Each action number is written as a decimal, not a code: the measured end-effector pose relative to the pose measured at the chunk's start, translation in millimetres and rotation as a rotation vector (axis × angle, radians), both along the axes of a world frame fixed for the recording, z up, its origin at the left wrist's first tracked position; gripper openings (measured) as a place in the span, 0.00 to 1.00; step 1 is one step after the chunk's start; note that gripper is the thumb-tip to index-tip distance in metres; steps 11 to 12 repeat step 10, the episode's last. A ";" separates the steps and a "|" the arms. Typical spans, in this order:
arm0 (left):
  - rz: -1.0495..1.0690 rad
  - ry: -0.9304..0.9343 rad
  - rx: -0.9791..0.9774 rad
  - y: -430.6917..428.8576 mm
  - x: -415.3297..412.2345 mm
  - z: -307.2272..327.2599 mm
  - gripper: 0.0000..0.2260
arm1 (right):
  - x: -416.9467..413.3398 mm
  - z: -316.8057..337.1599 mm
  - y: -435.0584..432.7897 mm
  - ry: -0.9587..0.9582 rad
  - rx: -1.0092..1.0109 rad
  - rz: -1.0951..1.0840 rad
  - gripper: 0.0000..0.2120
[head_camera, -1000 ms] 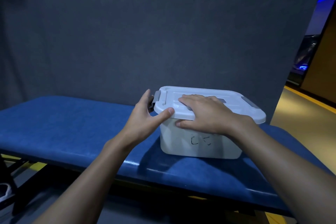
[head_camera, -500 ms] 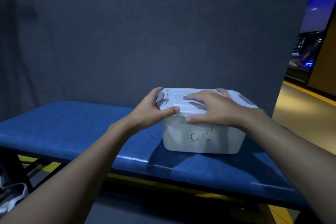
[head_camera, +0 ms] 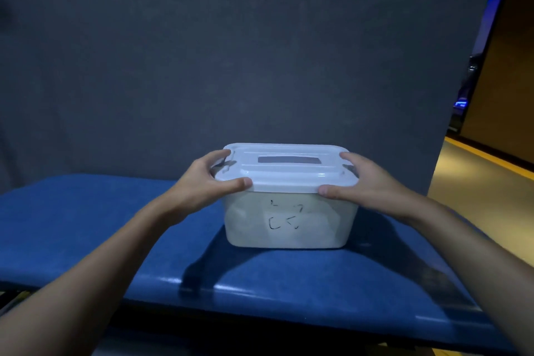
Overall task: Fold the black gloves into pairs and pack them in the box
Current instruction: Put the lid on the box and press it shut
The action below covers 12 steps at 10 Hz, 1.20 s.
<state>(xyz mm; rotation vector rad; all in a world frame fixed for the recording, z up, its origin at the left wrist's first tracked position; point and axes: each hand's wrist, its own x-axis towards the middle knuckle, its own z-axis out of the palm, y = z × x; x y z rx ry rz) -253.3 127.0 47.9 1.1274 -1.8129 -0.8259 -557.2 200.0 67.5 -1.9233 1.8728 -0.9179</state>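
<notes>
1. The white box [head_camera: 289,235] stood on the blue table [head_camera: 86,225], with its lid [head_camera: 289,175] on and black marker scribbles [head_camera: 284,220] on its front wall.
2. The left hand [head_camera: 206,182] gripped the lid's left end, thumb on the front lip and fingers curled over the top edge.
3. The right hand [head_camera: 368,185] clasped the right end the same way, well apart from the left.
4. A dark grey panel [head_camera: 231,52] stood behind the table.

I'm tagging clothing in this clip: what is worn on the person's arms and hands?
Nothing visible. Both forearms are bare to the frame's edge, no sleeves in view. The left hand and right hand wear no gloves, and no watch, bracelet or ring shows. The dim light could hide small marks.
</notes>
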 end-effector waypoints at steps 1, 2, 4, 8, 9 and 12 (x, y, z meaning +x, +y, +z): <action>0.018 -0.036 0.014 -20.0 30.1 3.2 0.44 | 29.2 -1.5 -20.2 -0.033 -0.030 0.024 0.54; 0.032 -0.067 0.022 -43.1 54.2 6.2 0.45 | 55.7 -4.8 -42.3 -0.038 -0.049 0.031 0.47; -0.018 -0.130 0.036 -88.0 84.5 15.7 0.44 | 94.1 -12.0 -87.7 -0.042 -0.087 -0.055 0.45; -0.038 -0.218 -0.031 -133.1 100.4 0.2 0.46 | 118.0 -21.8 -128.2 0.101 -0.164 -0.160 0.54; -0.051 -0.213 -0.018 -135.2 99.9 0.7 0.49 | 118.4 -14.7 -124.5 0.182 -0.076 -0.199 0.51; -0.066 -0.278 -0.047 -138.7 105.7 14.1 0.47 | 117.6 1.1 -122.8 0.308 -0.049 -0.175 0.44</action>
